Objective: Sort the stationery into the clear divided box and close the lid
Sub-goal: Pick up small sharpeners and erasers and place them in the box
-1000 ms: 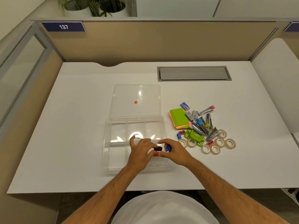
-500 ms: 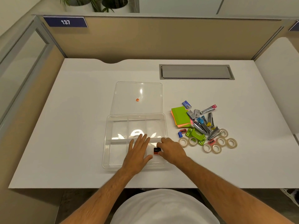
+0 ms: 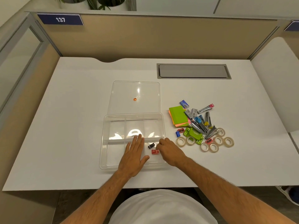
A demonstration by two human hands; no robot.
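In the head view, the clear divided box (image 3: 134,139) sat near the front edge of the counter (image 3: 64,126), its lid (image 3: 135,96) lying flat behind it toward the back edge, still off. The left hand (image 3: 135,156) lay flat, fingers straight and together, over the box's front middle compartment, holding nothing and seemingly steadying the box. The right hand (image 3: 169,151) was at the box's front right compartment with its fingers curled downward; whether they pinched anything could not be told, as the fingertips were hidden. A black sharpener (image 3: 151,145) and a red sharpener (image 3: 155,151) lay in that same compartment, between the two hands, just beside the right one.

The rest of the stationery lay in a pile (image 3: 200,125) to the right of the box: green sticky notes (image 3: 178,116), nail clippers (image 3: 205,108), a green stapler (image 3: 193,135), a blue sharpener (image 3: 177,134) and rolls of tape (image 3: 217,141).

By the look of it, the sorting had barely begun, with the small sharpeners going first. To do this step well, the right hand would need to let go cleanly inside the compartment walls, then fetch the remaining sharpeners from the pile so that like stayed with like. The left hand's flat press seemed wise, since the light box could slide.
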